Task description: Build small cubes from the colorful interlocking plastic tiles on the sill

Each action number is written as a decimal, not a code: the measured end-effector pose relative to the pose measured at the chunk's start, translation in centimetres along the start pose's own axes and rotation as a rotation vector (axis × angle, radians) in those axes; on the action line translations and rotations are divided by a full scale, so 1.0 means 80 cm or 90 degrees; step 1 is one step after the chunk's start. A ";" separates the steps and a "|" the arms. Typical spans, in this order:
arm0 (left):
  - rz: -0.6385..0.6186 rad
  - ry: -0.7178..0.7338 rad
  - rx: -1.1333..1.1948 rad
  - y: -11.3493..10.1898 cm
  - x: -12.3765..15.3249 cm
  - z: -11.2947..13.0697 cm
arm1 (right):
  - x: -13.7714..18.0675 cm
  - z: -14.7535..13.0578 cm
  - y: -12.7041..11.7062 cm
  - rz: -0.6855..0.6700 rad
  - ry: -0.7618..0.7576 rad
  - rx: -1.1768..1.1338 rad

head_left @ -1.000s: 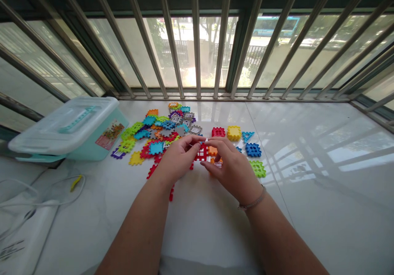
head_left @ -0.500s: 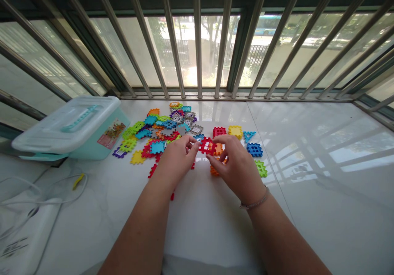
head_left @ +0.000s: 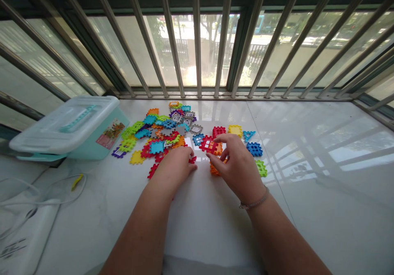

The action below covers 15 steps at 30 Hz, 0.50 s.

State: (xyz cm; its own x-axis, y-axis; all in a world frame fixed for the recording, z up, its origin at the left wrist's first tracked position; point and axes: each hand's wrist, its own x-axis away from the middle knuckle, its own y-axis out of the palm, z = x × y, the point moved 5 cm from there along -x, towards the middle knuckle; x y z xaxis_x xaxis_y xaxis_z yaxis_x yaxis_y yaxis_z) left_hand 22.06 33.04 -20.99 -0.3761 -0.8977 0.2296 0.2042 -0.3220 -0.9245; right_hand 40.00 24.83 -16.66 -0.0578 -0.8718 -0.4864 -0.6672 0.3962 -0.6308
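My left hand [head_left: 175, 165] has left the red tile [head_left: 208, 144] and lies on loose pieces [head_left: 193, 159] nearer me; I cannot tell if it grips one. My right hand [head_left: 238, 166] alone pinches the tile, mid-scene, right of the pile [head_left: 160, 129].

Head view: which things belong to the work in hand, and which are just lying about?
In hand: red tile, pinched by the right hand; orange block under that hand; red pieces at the left hand.
Lying about: box, tile pile, blue tile, yellow tile.
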 end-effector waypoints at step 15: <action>0.024 0.016 -0.008 -0.002 0.001 0.003 | 0.001 0.000 0.004 -0.021 0.004 -0.007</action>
State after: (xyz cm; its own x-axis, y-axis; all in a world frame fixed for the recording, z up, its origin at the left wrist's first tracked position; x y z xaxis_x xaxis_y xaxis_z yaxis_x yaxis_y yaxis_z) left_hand 22.26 32.96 -20.79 -0.3905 -0.9012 0.1878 0.2066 -0.2846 -0.9361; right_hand 39.81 24.93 -16.90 -0.0397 -0.8860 -0.4619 -0.6772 0.3638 -0.6396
